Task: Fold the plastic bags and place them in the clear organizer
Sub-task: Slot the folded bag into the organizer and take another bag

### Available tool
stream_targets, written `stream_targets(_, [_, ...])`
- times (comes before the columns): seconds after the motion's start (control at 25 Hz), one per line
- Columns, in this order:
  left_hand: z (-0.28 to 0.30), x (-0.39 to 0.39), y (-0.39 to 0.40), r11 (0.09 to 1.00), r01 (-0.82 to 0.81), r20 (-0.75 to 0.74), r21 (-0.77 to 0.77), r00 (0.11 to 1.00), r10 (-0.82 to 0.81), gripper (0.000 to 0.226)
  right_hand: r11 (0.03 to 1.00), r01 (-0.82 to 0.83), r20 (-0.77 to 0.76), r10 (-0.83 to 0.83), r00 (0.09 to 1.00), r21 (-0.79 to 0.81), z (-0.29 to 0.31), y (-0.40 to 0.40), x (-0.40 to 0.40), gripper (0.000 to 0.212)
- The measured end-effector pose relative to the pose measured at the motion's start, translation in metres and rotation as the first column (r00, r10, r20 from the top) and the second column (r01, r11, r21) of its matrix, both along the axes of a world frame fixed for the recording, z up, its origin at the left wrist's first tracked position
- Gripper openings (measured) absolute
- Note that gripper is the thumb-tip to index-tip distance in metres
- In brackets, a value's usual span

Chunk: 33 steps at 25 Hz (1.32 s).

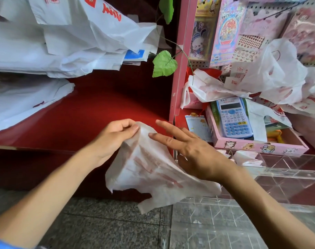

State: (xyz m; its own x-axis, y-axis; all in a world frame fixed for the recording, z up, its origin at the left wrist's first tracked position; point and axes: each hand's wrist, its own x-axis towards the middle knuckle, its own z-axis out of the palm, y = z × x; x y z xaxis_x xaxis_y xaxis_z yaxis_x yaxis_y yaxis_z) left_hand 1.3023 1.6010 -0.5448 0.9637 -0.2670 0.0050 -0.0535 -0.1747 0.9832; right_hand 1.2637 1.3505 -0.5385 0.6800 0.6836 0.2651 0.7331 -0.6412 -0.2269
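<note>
Left hand (pixel 115 135) pinches bag (pixel 153 169) edge | right hand (pixel 192 151) fingers spread

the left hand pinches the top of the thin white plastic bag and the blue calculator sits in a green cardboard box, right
Not quite. The head view shows the blue calculator in a pink cardboard box, not a green one. The left hand does pinch the top of the thin white plastic bag.

There is only 1 view, from the person's head. It looks forward and down, very near the 2 hands at the frame centre, with floor (pixel 102 221) along the lower edge.
</note>
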Motion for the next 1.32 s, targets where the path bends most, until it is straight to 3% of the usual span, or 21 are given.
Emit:
stream_targets(0.08, [0.001, 0.001, 0.005, 0.998, -0.032, -0.035, -0.05, 0.999, 0.03, 0.024, 0.994, 0.063, 0.049, -0.058, 0.997, -0.088, -0.005, -0.003, -0.001, 0.101])
stream_targets(0.16, [-0.001, 0.004, 0.009, 0.993, -0.067, -0.061, -0.097, 0.996, 0.061, 0.023, 0.996, 0.057, 0.042, -0.054, 0.998, -0.075, -0.004, -0.004, -0.004, 0.098])
stream_targets(0.32, [-0.006, 0.006, 0.008, 0.996, -0.07, -0.037, -0.057, 0.997, 0.068, 0.021, 0.993, -0.077, -0.066, 0.084, 0.994, 0.094, 0.003, 0.01, -0.012, 0.082])
stream_targets(0.52, [-0.015, -0.001, -0.003, 0.997, 0.066, -0.072, 0.048, 0.995, -0.063, 0.016, 0.901, -0.211, -0.101, 0.267, 0.958, 0.38, 0.012, 0.035, -0.032, 0.016])
stream_targets(0.56, [-0.019, 0.002, -0.002, 0.995, 0.072, -0.076, 0.071, 0.995, -0.067, 0.013, 0.874, -0.17, -0.156, 0.266, 0.951, 0.455, 0.013, 0.038, -0.035, 0.012])
stream_targets(0.64, [-0.026, 0.009, 0.005, 0.987, 0.073, -0.085, 0.147, 0.995, -0.061, 0.01, 0.813, 0.016, -0.316, 0.208, 0.926, 0.582, 0.015, 0.04, -0.037, 0.025])
stream_targets(0.72, [-0.028, 0.013, 0.01, 0.981, 0.033, -0.091, 0.189, 0.996, -0.016, 0.015, 0.759, 0.239, -0.413, 0.044, 0.91, 0.606, 0.016, 0.038, -0.035, 0.039])
stream_targets(0.84, [-0.015, -0.004, 0.009, 0.994, 0.045, -0.072, 0.096, 0.997, -0.038, 0.032, 0.738, 0.512, -0.443, -0.319, 0.838, 0.439, 0.019, 0.022, -0.025, 0.044])
stream_targets(0.92, [-0.005, -0.006, 0.004, 0.99, 0.126, -0.195, -0.061, 0.971, -0.135, 0.051, 0.699, 0.643, -0.493, -0.458, 0.739, 0.314, 0.025, 0.008, -0.019, 0.04])
stream_targets(1.0, [0.004, -0.004, 0.004, 0.96, 0.229, -0.289, -0.162, 0.919, -0.268, 0.086, 0.626, 0.729, -0.613, -0.469, 0.636, 0.278, 0.028, -0.007, -0.012, 0.035])
stream_targets(1.04, [-0.001, -0.003, 0.008, 0.951, 0.278, -0.285, -0.133, 0.908, -0.306, 0.09, 0.579, 0.764, -0.667, -0.453, 0.592, 0.284, 0.029, -0.014, -0.008, 0.033])
stream_targets(1.2, [-0.009, -0.007, 0.004, 0.934, 0.338, -0.185, 0.117, 0.931, -0.314, 0.04, 0.356, 0.871, -0.826, -0.332, 0.455, 0.337, 0.024, -0.042, 0.008, 0.027])
stream_targets(1.32, [-0.006, -0.006, 0.006, 0.935, 0.353, -0.24, 0.036, 0.911, -0.335, 0.065, 0.302, 0.902, -0.884, -0.259, 0.39, 0.309, 0.023, -0.053, 0.011, 0.025])
